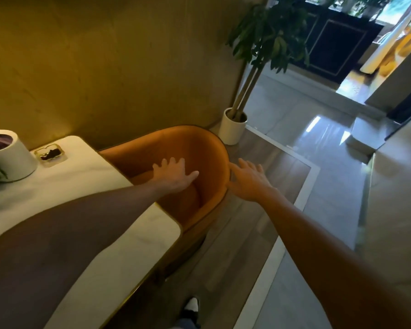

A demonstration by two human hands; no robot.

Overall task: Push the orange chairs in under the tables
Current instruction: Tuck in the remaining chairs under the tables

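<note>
left hand (173, 174) spread wide over orange chair (195, 148) | right hand (249, 180) splayed by its back

A white bench (86, 186) at left carried a white pot (10, 155) and, just beside it, a small ashtray (49, 151).

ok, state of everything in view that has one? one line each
orange chair: seat partly under the table, back sticking out
left hand: open, fingers spread, over the chair's seat
right hand: open, at the outside of the chair's back rim
table: white top, holding a pot and tray
white pot: upright on the table
floor plant: upright by the wall
</note>
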